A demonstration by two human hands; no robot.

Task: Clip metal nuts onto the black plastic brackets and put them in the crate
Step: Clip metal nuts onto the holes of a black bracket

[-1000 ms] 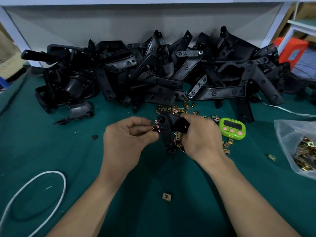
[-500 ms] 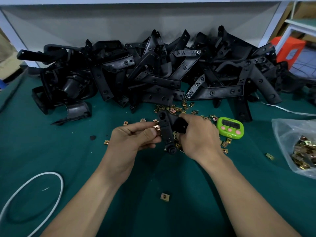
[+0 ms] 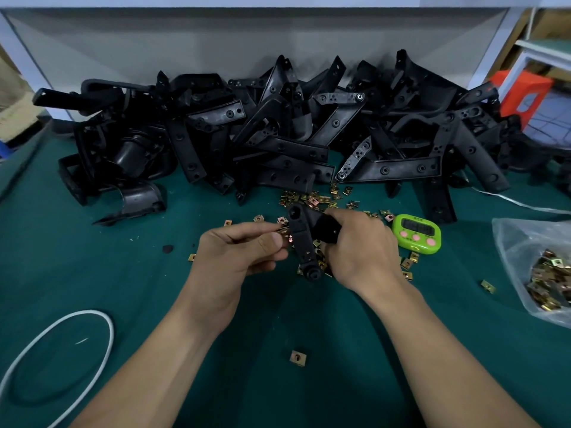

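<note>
We grip the stiff, light black bracket [image 3: 304, 242] by its thick end in our right hand [image 3: 358, 251] above the table while our left hand [image 3: 244, 251] pinches a small, slippery nut [image 3: 283, 230] against its edge.

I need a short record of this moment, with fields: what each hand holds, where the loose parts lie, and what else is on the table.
Right hand: grips a black plastic bracket
Left hand: pinches a small brass-coloured metal nut at that bracket's left edge; seated or not, cannot tell
Loose nuts: scattered on the green table cloth behind the hands; a lone nut lies nearer the person
Bracket pile: heaped along the back wall
Other things: green digital timer, clear plastic bag of nuts, white cord loop
Crate: not in view
</note>
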